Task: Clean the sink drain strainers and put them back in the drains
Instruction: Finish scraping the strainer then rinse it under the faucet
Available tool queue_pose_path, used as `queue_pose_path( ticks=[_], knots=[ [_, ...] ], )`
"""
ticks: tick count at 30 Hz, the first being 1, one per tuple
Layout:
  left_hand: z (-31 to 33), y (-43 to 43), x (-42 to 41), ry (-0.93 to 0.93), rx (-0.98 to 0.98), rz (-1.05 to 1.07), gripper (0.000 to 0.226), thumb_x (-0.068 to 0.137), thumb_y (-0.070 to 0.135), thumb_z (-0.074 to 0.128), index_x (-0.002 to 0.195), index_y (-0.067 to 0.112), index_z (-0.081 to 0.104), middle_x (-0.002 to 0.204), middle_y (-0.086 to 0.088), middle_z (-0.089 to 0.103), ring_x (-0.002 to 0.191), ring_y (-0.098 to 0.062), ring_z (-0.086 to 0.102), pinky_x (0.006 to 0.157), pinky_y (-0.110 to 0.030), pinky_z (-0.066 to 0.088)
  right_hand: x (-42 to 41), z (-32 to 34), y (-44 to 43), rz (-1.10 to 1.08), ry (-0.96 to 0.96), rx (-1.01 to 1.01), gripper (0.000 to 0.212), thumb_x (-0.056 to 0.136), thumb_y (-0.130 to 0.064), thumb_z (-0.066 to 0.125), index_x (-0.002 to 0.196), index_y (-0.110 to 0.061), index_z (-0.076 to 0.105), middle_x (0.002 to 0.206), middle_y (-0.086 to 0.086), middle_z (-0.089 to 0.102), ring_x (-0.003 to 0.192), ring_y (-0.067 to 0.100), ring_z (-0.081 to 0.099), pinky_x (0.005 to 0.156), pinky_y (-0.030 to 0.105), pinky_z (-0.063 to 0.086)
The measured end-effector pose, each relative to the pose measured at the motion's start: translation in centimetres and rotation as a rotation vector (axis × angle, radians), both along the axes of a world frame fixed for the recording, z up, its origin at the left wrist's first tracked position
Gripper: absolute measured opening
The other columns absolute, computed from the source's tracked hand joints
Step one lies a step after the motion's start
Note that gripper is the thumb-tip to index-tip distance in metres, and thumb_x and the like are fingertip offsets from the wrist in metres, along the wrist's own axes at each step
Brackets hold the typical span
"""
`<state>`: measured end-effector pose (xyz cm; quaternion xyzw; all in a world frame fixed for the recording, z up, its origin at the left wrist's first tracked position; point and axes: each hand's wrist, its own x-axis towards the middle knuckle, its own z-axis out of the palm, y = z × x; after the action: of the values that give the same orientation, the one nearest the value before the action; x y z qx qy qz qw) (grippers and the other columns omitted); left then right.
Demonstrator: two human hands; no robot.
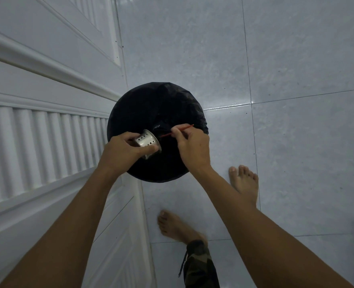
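A metal sink strainer (146,141), cup-shaped with small holes in its wall, lies tilted on its side in my left hand (122,151), its open mouth facing right. My right hand (193,145) pinches a thin red stick (177,130) whose lower end points toward the strainer's mouth. Both hands hover over a round bin lined with a black bag (167,100). The inside of the strainer is hidden from view.
A white panelled door (47,100) fills the left side, close against the bin. Pale glossy floor tiles (286,80) spread to the right. My two bare feet (244,181) stand on the tiles just behind the bin.
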<state>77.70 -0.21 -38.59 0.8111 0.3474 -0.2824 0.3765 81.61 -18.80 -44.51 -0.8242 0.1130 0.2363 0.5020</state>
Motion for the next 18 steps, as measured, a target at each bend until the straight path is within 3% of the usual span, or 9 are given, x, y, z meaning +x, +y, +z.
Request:
queue_pose_path(
  ticks=[4, 6, 10, 13, 18],
  knots=[
    [-0.9, -0.8, -1.4, -0.086, -0.003, 0.101, 0.076, 0.069, 0.029, 0.092, 0.126, 0.027, 0.042, 0.112, 0.014, 0.057, 0.101, -0.005, 0.06, 0.074, -0.02, 0.047, 0.2, 0.5, -0.9, 0.027, -0.006, -0.008, 0.023, 0.101, -0.032, 0.064, 0.101, -0.016, 0.079, 0.092, -0.007, 0.077, 0.079, 0.004, 0.07, 0.073, 0.002, 0.047],
    [-1.3, -1.9, -2.3, -0.162, -0.008, 0.094, 0.085, 0.068, 0.02, 0.092, 0.133, 0.031, 0.037, 0.12, 0.013, 0.055, 0.104, -0.002, 0.058, 0.077, -0.013, 0.044, 0.3, 0.7, -1.7, 0.035, -0.014, -0.033, 0.023, 0.101, -0.033, 0.063, 0.1, -0.017, 0.079, 0.092, -0.008, 0.076, 0.079, 0.004, 0.07, 0.074, 0.002, 0.047],
    [-1.9, -4.0, -3.8, -0.297, 0.05, 0.077, 0.084, 0.068, 0.019, 0.093, 0.14, 0.024, 0.05, 0.132, 0.007, 0.055, 0.119, -0.008, 0.056, 0.098, -0.022, 0.05, 0.5, 1.1, -2.5, 0.063, -0.028, -0.07, 0.023, 0.1, -0.035, 0.063, 0.103, -0.018, 0.079, 0.091, -0.009, 0.075, 0.078, 0.005, 0.069, 0.073, 0.0, 0.044],
    [-1.8, -5.3, -4.6, -0.365, 0.112, 0.124, 0.082, 0.069, 0.019, 0.094, 0.14, 0.021, 0.053, 0.134, 0.006, 0.057, 0.125, -0.013, 0.056, 0.104, -0.029, 0.049, 0.4, 1.8, -2.7, 0.083, -0.046, -0.086, 0.024, 0.101, -0.035, 0.063, 0.105, -0.018, 0.079, 0.091, -0.008, 0.076, 0.074, 0.001, 0.066, 0.068, -0.002, 0.043],
    [0.6, -6.6, -4.6, -0.437, 0.16, 0.213, 0.081, 0.069, 0.019, 0.094, 0.14, 0.02, 0.054, 0.134, 0.006, 0.058, 0.124, -0.01, 0.056, 0.099, -0.008, 0.042, 0.4, 4.4, -3.5, 0.106, -0.055, -0.083, 0.023, 0.101, -0.035, 0.063, 0.102, -0.019, 0.079, 0.082, -0.016, 0.069, 0.071, 0.0, 0.066, 0.07, 0.003, 0.047]
  ],
)
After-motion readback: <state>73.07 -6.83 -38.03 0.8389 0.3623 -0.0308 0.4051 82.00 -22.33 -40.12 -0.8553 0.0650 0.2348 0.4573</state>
